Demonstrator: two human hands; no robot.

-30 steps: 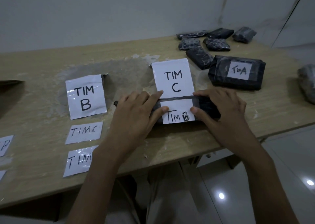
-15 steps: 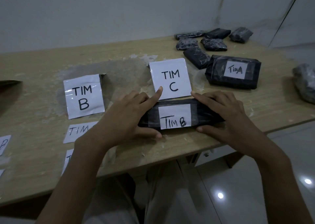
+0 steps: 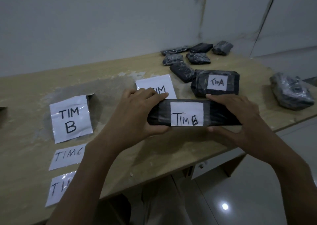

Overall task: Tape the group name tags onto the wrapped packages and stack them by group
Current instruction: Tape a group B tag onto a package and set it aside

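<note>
A long black wrapped package (image 3: 221, 116) with a white "TIM B" tag (image 3: 187, 114) taped on its face is held up off the wooden table (image 3: 171, 152). My left hand (image 3: 135, 111) grips its left end and my right hand (image 3: 235, 115) grips its right end, thumbs underneath. A large "TIM B" sheet (image 3: 70, 118) lies at the left. Behind the package a "TIM C" sheet (image 3: 154, 86) is partly hidden. Another black package with a "TIM A" tag (image 3: 216, 82) lies to the right.
Several untagged black packages (image 3: 188, 56) lie at the far right of the table, and a bigger one (image 3: 291, 92) sits near the right edge. Two small loose tags (image 3: 68, 156) lie near the front left, partly under my left forearm. A wall stands behind the table.
The "TIM B" package has been taken hold of at both ends and lifted off the table, tilting its tagged face toward me. Before, my fingers pressed the tag's edges down.
</note>
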